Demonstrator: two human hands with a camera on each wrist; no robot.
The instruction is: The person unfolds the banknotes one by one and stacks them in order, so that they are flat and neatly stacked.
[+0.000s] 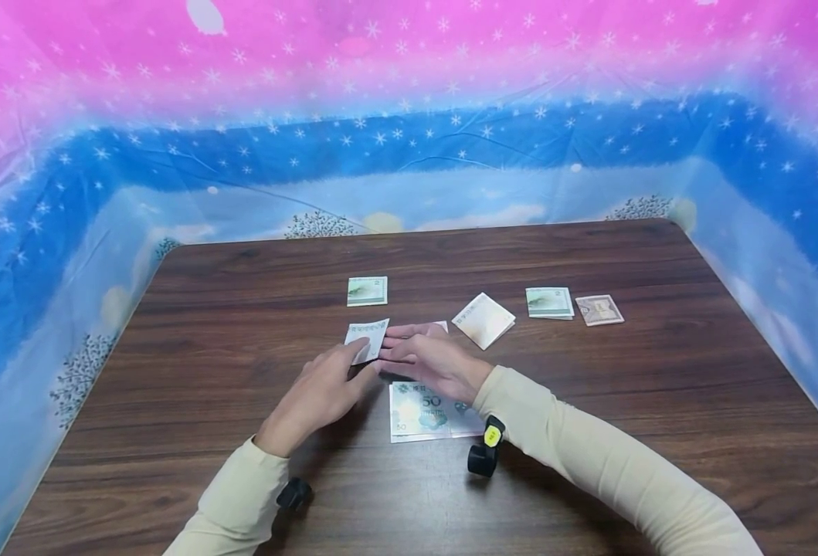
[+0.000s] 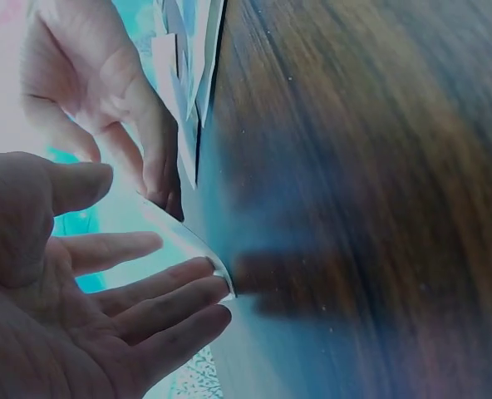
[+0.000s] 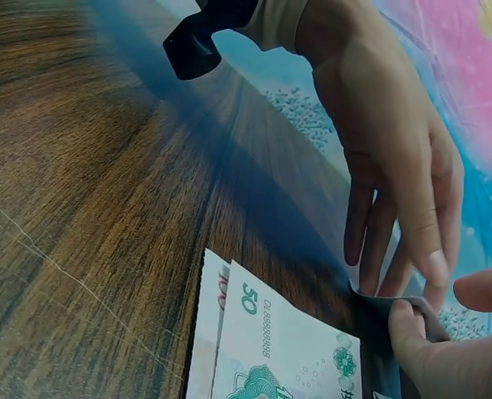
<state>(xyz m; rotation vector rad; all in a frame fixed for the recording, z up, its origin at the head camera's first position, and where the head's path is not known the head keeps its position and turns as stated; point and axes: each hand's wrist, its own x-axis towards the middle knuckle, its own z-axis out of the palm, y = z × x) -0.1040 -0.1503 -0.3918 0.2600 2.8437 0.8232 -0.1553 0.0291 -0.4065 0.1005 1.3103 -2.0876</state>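
Note:
A pale folded banknote is held up between both hands. My left hand has its thumb over the near face, and in the left wrist view its fingers lie against the note. My right hand pinches the right part; in the right wrist view its thumb presses at the bent note. Nearer the body, beneath the right wrist, lie large notes with a green 50 banknote on top. A red-printed note peeks out under it.
A green folded note lies behind the hands. Farther right are a tilted pale folded note, another green folded note and a brownish folded note. All rest on the dark wooden table, with a patterned cloth around it.

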